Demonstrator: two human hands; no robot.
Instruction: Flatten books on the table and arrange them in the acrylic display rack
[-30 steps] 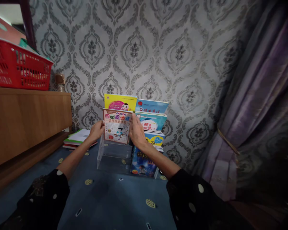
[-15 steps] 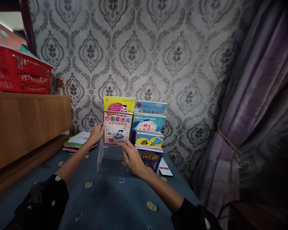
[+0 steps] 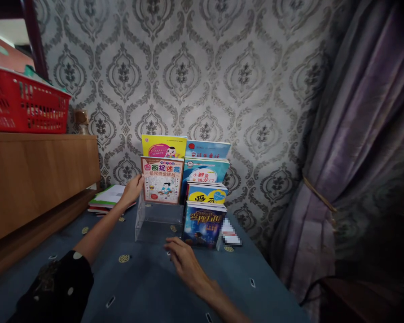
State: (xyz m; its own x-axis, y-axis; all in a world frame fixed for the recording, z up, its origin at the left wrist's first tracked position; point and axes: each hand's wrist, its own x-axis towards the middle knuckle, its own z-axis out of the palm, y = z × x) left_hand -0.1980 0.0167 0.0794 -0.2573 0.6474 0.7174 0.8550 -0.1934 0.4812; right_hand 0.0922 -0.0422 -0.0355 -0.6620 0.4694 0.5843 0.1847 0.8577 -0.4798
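Note:
A clear acrylic book rack (image 3: 161, 215) stands on the dark blue cloth with children's books in tiers. My left hand (image 3: 133, 190) is closed at the left edge of a brown-bordered picture book (image 3: 163, 181) in the left column; its fingertips are partly hidden behind that edge. Behind this book rises a yellow book (image 3: 164, 142). The right column holds light blue books (image 3: 207, 170), a yellow-and-blue book (image 3: 207, 194) and a dark blue book (image 3: 202, 226) at the front. Just before the rack, my right hand (image 3: 185, 260) hovers low with fingers loosely apart and nothing in them.
A phone (image 3: 230, 233), partly blurred out, lies right of the rack. Several books and papers (image 3: 109, 195) are stacked to the left beside a wooden cabinet (image 3: 43, 175) bearing a red basket (image 3: 27, 103). A patterned wall (image 3: 185, 72) stands behind; a purple curtain (image 3: 326, 179) hangs right.
My right hand has moved down and toward me, away from the brown-bordered book, uncovering the dark blue book. My left hand stays at the book's left edge. The view has shifted slightly.

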